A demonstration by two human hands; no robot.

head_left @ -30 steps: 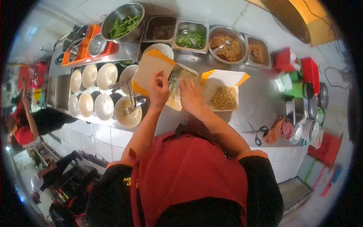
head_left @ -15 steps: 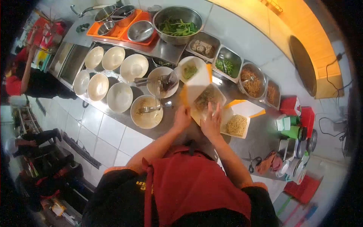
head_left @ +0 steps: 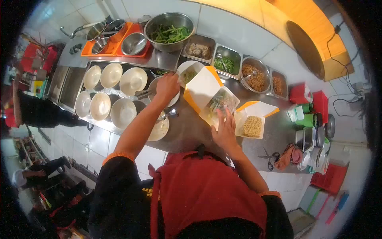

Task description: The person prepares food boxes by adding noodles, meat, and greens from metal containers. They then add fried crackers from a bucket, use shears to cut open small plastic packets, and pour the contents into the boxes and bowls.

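Note:
My left hand [head_left: 167,87] is over a bowl at the back of the counter, its fingers curled; what they hold is hidden. Metal tongs [head_left: 143,94] lie beside it. My right hand [head_left: 225,130] has its fingers apart, resting on a clear plastic packet [head_left: 221,104] inside an open paper box [head_left: 203,88] with orange edges. To the right, another open box [head_left: 264,107] holds noodles [head_left: 252,126]. Behind the first box is a bowl with green food [head_left: 190,75].
Several pale bowls [head_left: 123,113] stand at the left. Along the wall are a steel bowl of greens [head_left: 170,34], chopped green onion [head_left: 223,64] and minced topping [head_left: 254,77]. Scissors [head_left: 269,158] lie at the right. A person [head_left: 36,99] stands at far left.
My left hand has moved from the box's near left edge back and left, over the bowl where the dark packet was. My right hand stays at the box. The view has shifted.

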